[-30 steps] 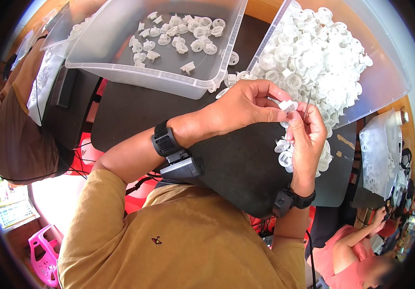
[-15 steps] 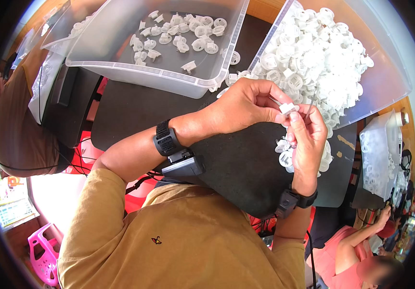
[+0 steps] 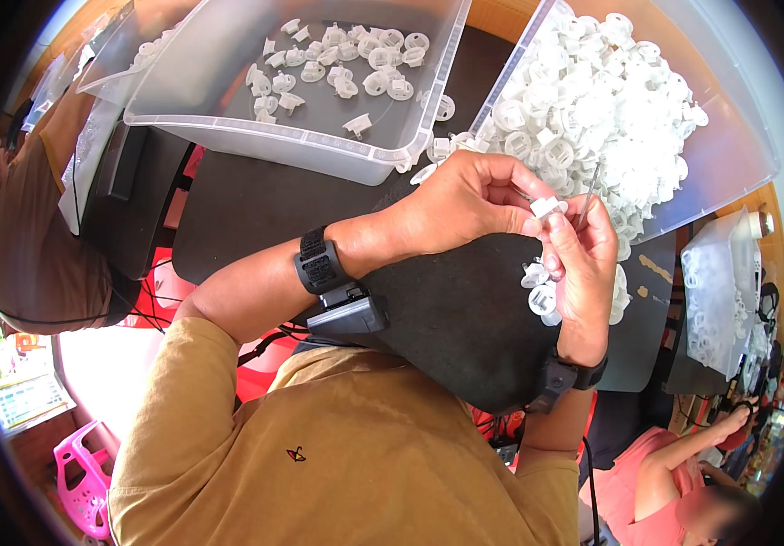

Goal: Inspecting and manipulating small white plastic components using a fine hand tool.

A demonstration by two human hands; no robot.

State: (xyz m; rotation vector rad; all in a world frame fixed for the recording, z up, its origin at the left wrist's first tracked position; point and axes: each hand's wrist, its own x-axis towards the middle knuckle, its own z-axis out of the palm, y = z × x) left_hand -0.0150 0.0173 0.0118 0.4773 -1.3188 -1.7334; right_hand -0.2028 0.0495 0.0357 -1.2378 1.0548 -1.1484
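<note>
A small white plastic part (image 3: pixel 548 207) is pinched between the thumb and fingers of my left hand (image 3: pixel 465 202). My right hand (image 3: pixel 583 264) is closed right beside it, its thumb and fingertips against the part. A thin, dark metal tool (image 3: pixel 588 196) sticks up from the right fingers; its lower end is hidden in the hand. Below the hands, several loose white parts (image 3: pixel 542 298) lie on the dark table (image 3: pixel 447 337), partly covered by the right hand. Behind them, a large heap of similar white parts (image 3: pixel 583 109) spills from a tilted clear bin (image 3: pixel 719 155).
At the far left of the table stands a clear plastic bin (image 3: pixel 256 136) with several scattered white parts inside. Another clear container (image 3: pixel 715 291) is at the right edge. One person in brown (image 3: pixel 33 246) is at the left, another in pink (image 3: pixel 647 464) at the lower right.
My right hand and wrist have shifted slightly to the right, and the metal tool's tip stands a little higher. Both hands keep their grip. The person in pink has moved an arm.
</note>
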